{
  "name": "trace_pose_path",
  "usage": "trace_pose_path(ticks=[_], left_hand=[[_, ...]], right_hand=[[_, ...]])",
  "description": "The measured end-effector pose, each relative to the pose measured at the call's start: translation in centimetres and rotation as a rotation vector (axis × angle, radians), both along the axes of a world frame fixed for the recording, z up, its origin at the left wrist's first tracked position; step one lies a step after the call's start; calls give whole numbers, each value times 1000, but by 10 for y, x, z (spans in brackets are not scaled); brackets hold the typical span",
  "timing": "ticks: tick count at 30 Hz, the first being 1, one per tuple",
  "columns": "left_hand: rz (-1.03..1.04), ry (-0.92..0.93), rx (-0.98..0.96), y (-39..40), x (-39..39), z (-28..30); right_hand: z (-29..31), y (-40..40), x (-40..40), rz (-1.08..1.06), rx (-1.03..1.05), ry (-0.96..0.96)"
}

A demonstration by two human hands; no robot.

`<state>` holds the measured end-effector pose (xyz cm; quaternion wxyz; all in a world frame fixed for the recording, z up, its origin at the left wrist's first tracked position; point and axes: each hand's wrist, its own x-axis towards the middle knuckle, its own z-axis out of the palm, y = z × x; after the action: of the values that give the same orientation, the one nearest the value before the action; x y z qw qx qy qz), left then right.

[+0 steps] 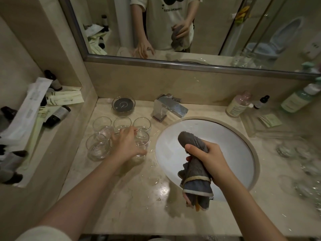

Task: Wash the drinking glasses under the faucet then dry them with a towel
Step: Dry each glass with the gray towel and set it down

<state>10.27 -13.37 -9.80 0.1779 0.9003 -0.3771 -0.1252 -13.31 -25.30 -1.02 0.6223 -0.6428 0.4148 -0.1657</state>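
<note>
Left hand [127, 142] grips one of five glasses [101, 147]; right hand [206, 158] clutches towel [192, 140].

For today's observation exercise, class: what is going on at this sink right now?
A person stands at a bathroom sink. The left hand reaches onto a clear drinking glass in a cluster left of the basin. The right hand grips a rolled grey towel above the basin. No water is visibly running from the faucet.
</note>
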Motion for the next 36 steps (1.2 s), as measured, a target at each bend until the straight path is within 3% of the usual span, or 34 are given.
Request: trace_pose_path(ticks=[18, 27, 30, 36], left_hand=[[-23, -168, 10, 0, -4, -30], [-64, -101, 80, 5, -2, -23], [-46, -30, 11, 8, -1, -8], [-180, -117, -129, -1, -22, 10]], right_hand=[[-11, 5, -9, -86, -15, -37], [-16, 8, -10, -110, 28, -59], [-16, 5, -17, -149, 48, -74], [-19, 0, -40, -248, 92, -108]])
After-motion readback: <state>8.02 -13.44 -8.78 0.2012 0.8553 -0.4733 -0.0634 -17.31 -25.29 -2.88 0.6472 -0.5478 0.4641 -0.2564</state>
